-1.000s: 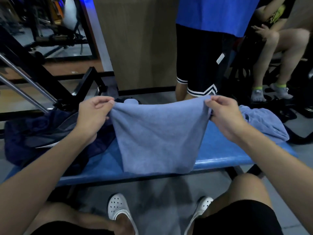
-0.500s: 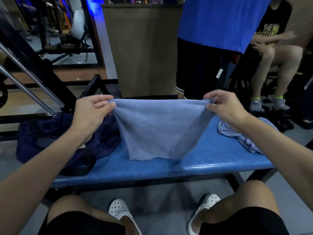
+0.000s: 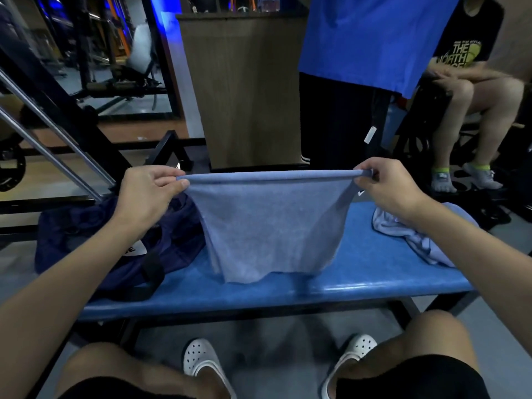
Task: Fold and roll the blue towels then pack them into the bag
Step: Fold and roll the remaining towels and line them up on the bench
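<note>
While its top edge is stretched taut between the two grips, the towel point(image 3: 270, 228) hangs below them over the counter point(image 3: 374, 272). The left hand point(image 3: 146, 194) pinches the left corner, the right hand point(image 3: 385, 188) the right corner. The bag point(image 3: 86, 234) lies on the counter's left end, a second towel point(image 3: 414, 243) crumpled at its right.

Black shorts point(image 3: 417, 378), white perforated clogs point(image 3: 201, 359), bare forearms point(image 3: 72, 272).

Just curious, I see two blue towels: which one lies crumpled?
The loose towel, bunched at the right end of the bench. The held towel hangs stretched between the left hand and right hand.
</note>
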